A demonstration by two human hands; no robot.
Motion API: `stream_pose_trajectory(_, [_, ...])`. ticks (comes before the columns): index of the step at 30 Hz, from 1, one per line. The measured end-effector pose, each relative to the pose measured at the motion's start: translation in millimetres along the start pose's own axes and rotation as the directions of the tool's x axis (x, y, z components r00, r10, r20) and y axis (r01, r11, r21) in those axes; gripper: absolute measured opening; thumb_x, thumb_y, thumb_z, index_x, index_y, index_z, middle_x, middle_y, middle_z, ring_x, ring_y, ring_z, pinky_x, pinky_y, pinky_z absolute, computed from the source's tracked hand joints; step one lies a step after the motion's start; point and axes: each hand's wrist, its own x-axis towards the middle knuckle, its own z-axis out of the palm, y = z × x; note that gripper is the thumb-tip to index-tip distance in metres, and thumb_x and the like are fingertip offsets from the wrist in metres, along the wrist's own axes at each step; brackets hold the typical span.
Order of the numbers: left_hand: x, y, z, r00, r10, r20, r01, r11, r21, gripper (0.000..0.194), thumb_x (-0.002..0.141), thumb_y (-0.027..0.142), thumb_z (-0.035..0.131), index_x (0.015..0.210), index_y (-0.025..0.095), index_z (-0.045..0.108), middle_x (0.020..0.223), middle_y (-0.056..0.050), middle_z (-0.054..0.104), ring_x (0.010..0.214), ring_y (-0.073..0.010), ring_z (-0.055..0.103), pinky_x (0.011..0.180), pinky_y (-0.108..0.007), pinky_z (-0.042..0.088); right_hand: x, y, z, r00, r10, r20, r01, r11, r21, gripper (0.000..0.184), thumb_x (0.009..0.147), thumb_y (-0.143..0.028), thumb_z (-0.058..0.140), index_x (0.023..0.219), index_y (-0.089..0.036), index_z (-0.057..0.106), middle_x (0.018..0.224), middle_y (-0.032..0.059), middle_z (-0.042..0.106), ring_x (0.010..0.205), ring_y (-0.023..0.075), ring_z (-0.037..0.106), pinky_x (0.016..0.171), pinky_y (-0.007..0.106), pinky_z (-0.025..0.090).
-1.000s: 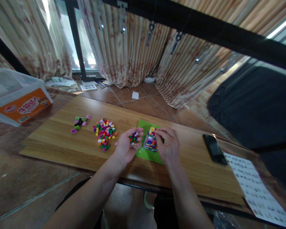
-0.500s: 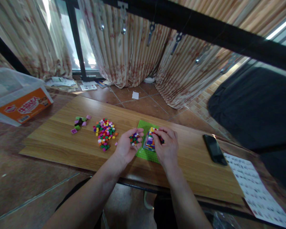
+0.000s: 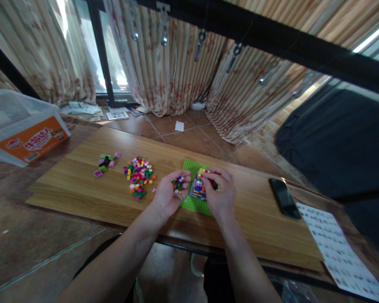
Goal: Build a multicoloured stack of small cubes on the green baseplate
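Observation:
My left hand point(image 3: 169, 191) is cupped palm up, its fingers curled around a small heap of toy bricks point(image 3: 178, 184) in mixed colours. Just right of it, a multicoloured brick structure point(image 3: 198, 190) rises from a green baseplate point(image 3: 194, 206). My right hand point(image 3: 221, 191) is at the structure's top right, thumb and forefinger pinched together against its upper part. Whatever sits between those fingertips is too small to make out. The right hand covers the structure's right side and part of the baseplate.
Left of my hands lies a pile of small coloured bricks point(image 3: 139, 174), with a smaller group of pink, green and black bricks point(image 3: 106, 162) beyond. A clear plastic box point(image 3: 25, 126) stands far left. A phone point(image 3: 284, 198) and a printed sheet point(image 3: 344, 252) lie right on the wooden board point(image 3: 255, 235).
My right hand has shifted slightly left over the top of the brick structure and stays pinched there. My left hand has barely moved, still cupping its bricks.

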Motion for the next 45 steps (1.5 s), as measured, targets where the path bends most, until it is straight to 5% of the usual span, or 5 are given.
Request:
stream_pose_trajectory(28, [0.0,0.5,0.5,1.0,-0.006,-0.002,0.006,1.0,0.0,0.018,0.085,0.014,0.05,0.077,0.006,0.064,0.066,-0.002,0.056,0.048,-0.0051,0.047,0.039,-0.014,0.036,5.9,-3.2,-6.6,0.994,-0.108,0.007,0.108,0.993,-0.052,0.012,0.083,-0.015,0.064,0.078,-0.024,0.071,0.079,0.0006,0.072,0.082,0.019,0.056,0.079,0.035,0.045])
stream_pose_trajectory(45, [-0.6,1.4,0.2,1.0,0.003,-0.007,-0.003,1.0,0.009,0.017,0.084,0.014,0.05,0.077,0.006,0.064,0.065,-0.002,0.055,0.048,-0.0051,0.046,0.04,-0.014,0.036,4.8,-0.8,-8.7,0.999,0.042,-0.017,-0.042,0.999,0.018,0.005,0.079,-0.023,0.066,0.079,-0.023,0.071,0.087,0.0033,0.07,0.089,0.0195,0.06,0.087,0.038,0.046])
